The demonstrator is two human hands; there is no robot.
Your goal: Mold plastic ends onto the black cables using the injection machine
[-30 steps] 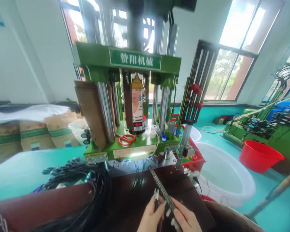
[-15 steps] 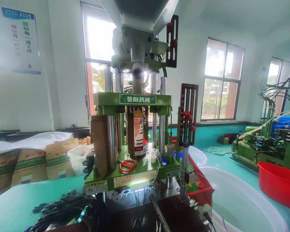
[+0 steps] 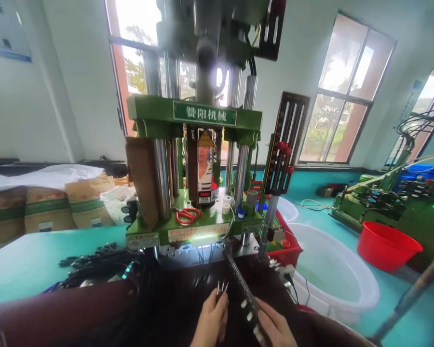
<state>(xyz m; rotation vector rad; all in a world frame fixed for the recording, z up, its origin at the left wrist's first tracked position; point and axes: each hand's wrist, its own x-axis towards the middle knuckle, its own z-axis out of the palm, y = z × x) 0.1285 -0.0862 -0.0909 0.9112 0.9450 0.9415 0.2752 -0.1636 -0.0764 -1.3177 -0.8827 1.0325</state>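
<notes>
At six o'clock in the view, the left hand pinches several metal prongs. At five, the right hand clasps a long bar, slanting toward eleven o'clock above the dark counter.

Bright daylight pours through tall windows at upper left and upper right, their panes partly washed out to white. At upper centre, a pale glare hazes the top of the green press. A light strip glows below the middle. The lower-centre desk sinks into darkness. Wide-angle distortion leans upright lines; the upper-left poster is blurred.
</notes>
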